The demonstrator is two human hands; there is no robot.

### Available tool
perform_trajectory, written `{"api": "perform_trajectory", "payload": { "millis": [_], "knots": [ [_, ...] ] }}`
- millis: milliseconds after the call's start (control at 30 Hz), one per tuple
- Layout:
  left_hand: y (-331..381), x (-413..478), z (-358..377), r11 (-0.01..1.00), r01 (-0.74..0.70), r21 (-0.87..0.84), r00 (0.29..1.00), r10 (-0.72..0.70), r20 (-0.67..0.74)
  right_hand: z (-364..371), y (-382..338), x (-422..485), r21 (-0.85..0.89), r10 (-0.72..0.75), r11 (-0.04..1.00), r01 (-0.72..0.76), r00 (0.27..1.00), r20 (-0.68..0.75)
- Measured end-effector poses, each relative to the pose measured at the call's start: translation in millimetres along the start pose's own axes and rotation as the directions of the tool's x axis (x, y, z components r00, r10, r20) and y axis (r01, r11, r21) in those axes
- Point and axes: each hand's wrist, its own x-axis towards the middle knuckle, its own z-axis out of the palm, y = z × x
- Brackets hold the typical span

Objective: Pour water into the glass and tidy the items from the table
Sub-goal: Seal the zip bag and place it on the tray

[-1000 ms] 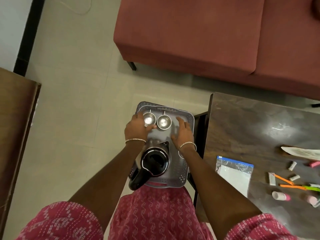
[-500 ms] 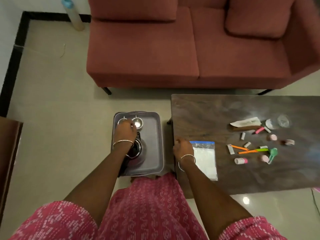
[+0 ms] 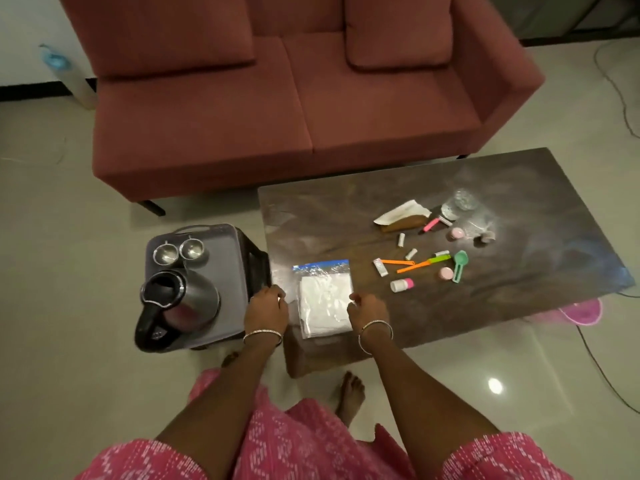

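Observation:
A clear zip bag [image 3: 323,299] with white contents lies at the near left corner of the dark table [image 3: 346,220]. My left hand [image 3: 266,311] has its curled fingers at the bag's left edge. My right hand [image 3: 367,311] pinches its right edge. A clear glass [image 3: 459,204] stands at the far right of the table. Left of the table, a grey tray [image 3: 227,268] carries a black and steel kettle [image 3: 176,303] with its lid open and two small steel cups [image 3: 165,254]. Small items lie scattered mid-table: a green scoop [image 3: 459,265], orange clips [image 3: 412,266], a pink-capped bottle [image 3: 401,285].
A red sofa [image 3: 277,98] stands behind the table. A white paper on a brown pouch [image 3: 403,216] lies near the glass. A pink object [image 3: 581,311] sits on the floor by the table's right end, cables run along the floor, and my bare foot [image 3: 349,393] is below the table edge.
My left hand left the steel cups on the tray and came to the bag's left edge. My right hand shifted to the bag's right edge. The view swung right and up.

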Motion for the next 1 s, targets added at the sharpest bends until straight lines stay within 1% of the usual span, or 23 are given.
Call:
{"api": "perform_trajectory", "payload": {
  "millis": [167,267,367,467,633,800,933,1000],
  "knots": [
    [61.3,-30.0,58.0,0.997,0.051,-0.060,0.999,-0.050,0.019,-56.2,82.3,5.8,-0.087,0.060,0.994,-0.061,0.998,-0.018],
    [90.4,-41.2,79.9,0.995,0.067,-0.067,0.997,-0.065,0.034,-82.8,119.1,6.7,-0.056,0.117,0.991,-0.119,0.992,-0.041],
    [112.3,-48.0,92.2,0.997,0.070,-0.022,0.997,-0.069,0.021,-101.9,139.4,12.9,-0.023,0.167,0.985,-0.169,0.985,-0.047],
    [125.3,-44.8,97.3,0.997,0.075,-0.004,0.997,-0.075,0.013,-110.7,146.3,22.4,-0.003,0.176,0.984,-0.177,0.983,-0.056],
    [139.7,-31.1,101.2,0.998,0.059,0.009,0.998,-0.059,0.038,-108.9,151.3,40.4,0.023,0.149,0.989,-0.148,0.987,-0.062],
    [139.7,-18.3,105.6,0.995,0.098,0.030,0.994,-0.100,0.051,-100.0,144.4,63.0,0.041,0.122,0.992,-0.120,0.991,-0.049],
    [138.2,0.6,111.9,0.990,0.136,0.042,0.988,-0.139,0.068,-95.4,135.4,85.1,-0.005,0.081,0.997,-0.081,0.996,-0.036],
    [138.6,14.2,114.1,0.988,0.153,0.036,0.985,-0.156,0.077,-94.3,129.7,99.1,-0.030,0.083,0.996,-0.083,0.996,-0.014]
  ]
}}
